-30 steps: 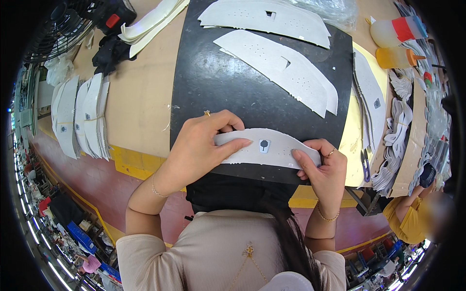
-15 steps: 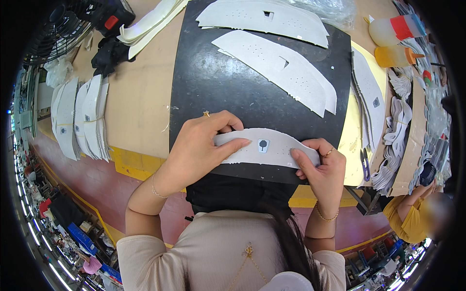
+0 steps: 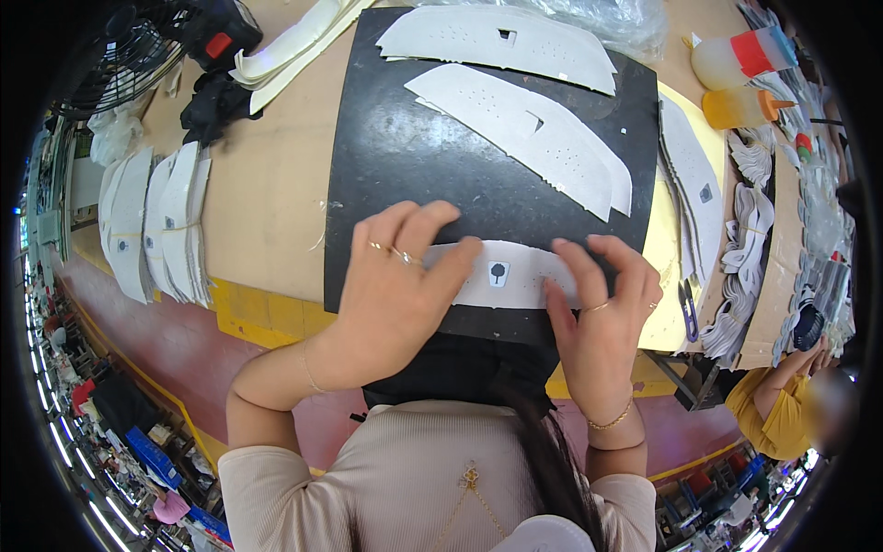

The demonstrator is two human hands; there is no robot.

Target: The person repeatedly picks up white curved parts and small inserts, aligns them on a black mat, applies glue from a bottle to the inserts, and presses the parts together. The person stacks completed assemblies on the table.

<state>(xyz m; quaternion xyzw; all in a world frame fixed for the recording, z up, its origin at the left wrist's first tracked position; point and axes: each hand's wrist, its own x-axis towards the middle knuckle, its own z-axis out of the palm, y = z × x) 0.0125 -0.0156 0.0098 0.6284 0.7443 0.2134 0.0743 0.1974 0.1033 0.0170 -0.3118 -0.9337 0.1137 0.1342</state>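
A curved light-grey fabric piece (image 3: 533, 273) lies flat near the front edge of the black mat (image 3: 414, 198); a small patch (image 3: 498, 274) with a dark rounded shape sits at its middle. My left hand (image 3: 395, 290) is over its left end, fingers apart, covering that end. Over the right end is my right hand (image 3: 602, 317), fingers spread and slightly bent, gripping nothing. Farther back on the mat rest two sets of similar grey pieces, a slanted one (image 3: 515, 124) and a far one (image 3: 543, 46), each with a small cut-out window.
Bundled grey pieces (image 3: 175, 225) stand at the left table edge, near a black fan (image 3: 120, 60). To the right are a stack of patched pieces (image 3: 690, 184), thread snips (image 3: 690, 311), an orange-yellow bottle (image 3: 736, 109) and a red-banded bottle (image 3: 736, 60). A person in yellow (image 3: 768, 414) is at far right.
Both hands have let go of the curved grey piece, which they held bent up at its ends. It now lies flatter on the mat, and my fingers have spread.
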